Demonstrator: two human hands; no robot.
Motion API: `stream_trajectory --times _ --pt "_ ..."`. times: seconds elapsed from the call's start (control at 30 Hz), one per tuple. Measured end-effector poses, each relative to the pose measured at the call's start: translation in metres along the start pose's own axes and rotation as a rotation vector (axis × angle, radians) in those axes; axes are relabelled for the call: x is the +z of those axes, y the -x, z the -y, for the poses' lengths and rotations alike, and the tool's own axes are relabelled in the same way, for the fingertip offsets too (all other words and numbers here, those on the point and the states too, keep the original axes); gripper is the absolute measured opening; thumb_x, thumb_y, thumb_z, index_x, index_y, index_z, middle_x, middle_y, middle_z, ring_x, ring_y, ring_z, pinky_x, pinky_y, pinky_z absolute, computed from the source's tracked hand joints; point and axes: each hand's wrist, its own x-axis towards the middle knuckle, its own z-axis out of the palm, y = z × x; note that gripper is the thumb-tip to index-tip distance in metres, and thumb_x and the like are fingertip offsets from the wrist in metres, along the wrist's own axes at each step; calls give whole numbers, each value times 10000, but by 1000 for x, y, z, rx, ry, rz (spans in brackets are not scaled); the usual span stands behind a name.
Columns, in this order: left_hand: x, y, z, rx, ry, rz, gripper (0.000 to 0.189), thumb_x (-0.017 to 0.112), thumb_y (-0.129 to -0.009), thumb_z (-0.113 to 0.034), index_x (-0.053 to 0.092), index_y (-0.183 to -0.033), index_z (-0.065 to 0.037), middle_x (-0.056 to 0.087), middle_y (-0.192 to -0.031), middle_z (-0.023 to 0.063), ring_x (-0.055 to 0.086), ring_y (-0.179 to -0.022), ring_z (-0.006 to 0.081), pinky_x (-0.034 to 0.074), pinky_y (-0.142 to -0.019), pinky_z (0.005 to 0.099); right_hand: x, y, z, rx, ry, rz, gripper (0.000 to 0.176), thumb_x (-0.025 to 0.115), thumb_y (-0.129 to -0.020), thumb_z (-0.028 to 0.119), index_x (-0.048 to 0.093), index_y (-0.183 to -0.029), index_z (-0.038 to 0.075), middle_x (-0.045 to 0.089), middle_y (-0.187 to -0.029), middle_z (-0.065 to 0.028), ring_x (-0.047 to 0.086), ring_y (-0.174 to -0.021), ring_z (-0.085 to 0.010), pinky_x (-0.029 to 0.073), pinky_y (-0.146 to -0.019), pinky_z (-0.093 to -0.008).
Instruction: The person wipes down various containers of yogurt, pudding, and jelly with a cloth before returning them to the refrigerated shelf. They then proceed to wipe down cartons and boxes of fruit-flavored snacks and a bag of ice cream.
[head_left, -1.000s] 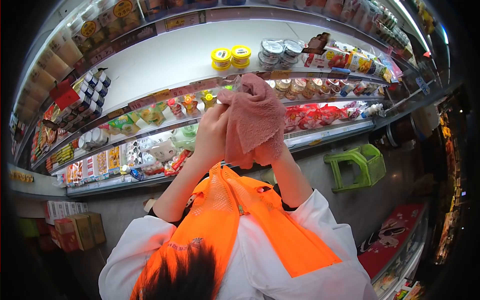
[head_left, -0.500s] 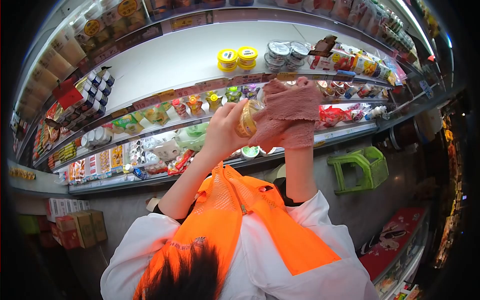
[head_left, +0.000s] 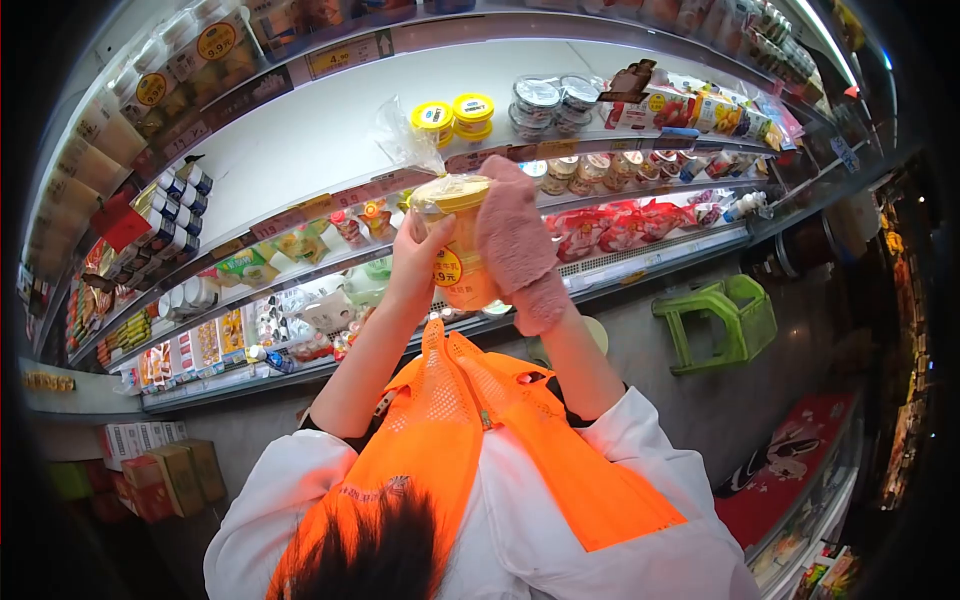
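A tall yellow-lidded tub pack (head_left: 466,262) in clear plastic wrap is in front of the shelves, with a round yellow price sticker on its side. My left hand (head_left: 410,262) grips its left side, thumb over the front. The loose clear end of the wrap (head_left: 408,140) sticks up above the lid. A pink cloth (head_left: 512,215) covers my right hand (head_left: 525,262) and lies against the pack's right side; the fingers beneath it are hidden. Beyond the pack, small yellow-lidded tubs (head_left: 453,119) stand on the white shelf (head_left: 300,130).
Clear-lidded cups (head_left: 550,103) and fruit-printed boxes (head_left: 690,110) stand farther right on the shelf. Dark-and-white cups (head_left: 178,215) are stacked at left. Lower shelves hold red packets (head_left: 625,228) and cups. A green stool (head_left: 715,320) and cartons (head_left: 165,475) stand on the floor.
The pack has moved left and tipped so its labelled side shows. The cloth-covered right hand has shifted left and turned along its side. The view has shifted slightly.
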Motion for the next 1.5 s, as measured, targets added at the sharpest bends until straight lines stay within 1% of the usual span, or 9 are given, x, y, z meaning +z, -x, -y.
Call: stream_trajectory --times 0.07,0.27,0.4,0.57,0.7,0.77,1.07,1.27,1.5 --pt "0 -12 1 42 37 -47 463 631 -845 -235 440 -1218 -39 561 -1152 80 546 -1052 153 450 -883 305 20 8 17 164 -268 -172 292 434 -835 76 470 -1067 -97 534 -1010 -275 522 -961 -382 434 -842 -395" --pt "-3 -17 -15 73 251 -107 421 591 -879 -266 453 -1206 -40 559 -1146 87 564 -1037 184 470 -879 320 20 24 22 208 -530 143 314 563 -820 130 496 -1092 -12 598 -988 -131 595 -888 -245 475 -796 -328" --pt "-9 -16 -12 -26 328 16 466 587 -881 -291 423 -1240 -43 541 -1170 93 552 -1058 190 463 -896 332 -25 10 39 854 -1135 589 449 648 -754 176 486 -1142 17 588 -1034 -99 575 -934 -185 469 -818 -309" --pt "-4 -14 -10 -104 315 67 572 584 -883 -291 331 -1324 -28 491 -1228 114 501 -1131 211 438 -929 327 -8 29 8 530 -1325 450 694 764 -585 295 466 -1146 16 567 -1030 -146 573 -934 -311 451 -858 -355" --pt "6 -10 -25 285 -426 -120 769 599 -867 -272 124 -1422 -30 256 -1406 152 362 -1259 264 387 -977 365 -15 29 10 169 -475 196 631 745 -557 242 493 -1093 24 561 -989 -150 560 -873 -333 445 -808 -371" --pt "12 0 -32 175 -249 -20 825 629 -841 -294 103 -1425 -43 235 -1419 156 346 -1272 267 356 -1004 380 -24 24 15 -11 -45 54 601 735 -543 216 506 -1066 28 559 -968 -152 553 -843 -344 442 -783 -378" --pt "11 1 -24 70 77 70 802 677 -797 -319 186 -1380 -70 408 -1298 122 448 -1187 235 413 -961 370 -33 29 47 11 -67 105 582 693 -616 85 454 -1143 21 537 -996 -137 529 -947 -285 427 -820 -341" --pt "22 17 -37 99 84 180 804 726 -738 -230 246 -1356 -51 468 -1237 112 487 -1140 221 406 -967 343 -41 37 33 289 -1108 404 760 772 -605 112 375 -1245 8 536 -1143 -77 509 -1048 -149 419 -907 -288" --pt "32 19 -37 395 -232 64 825 730 -715 -131 231 -1362 -13 456 -1268 145 477 -1168 217 409 -963 341 -30 48 32 213 -566 579 795 824 -505 172 436 -1182 18 553 -1131 -112 561 -995 -193 448 -836 -316"
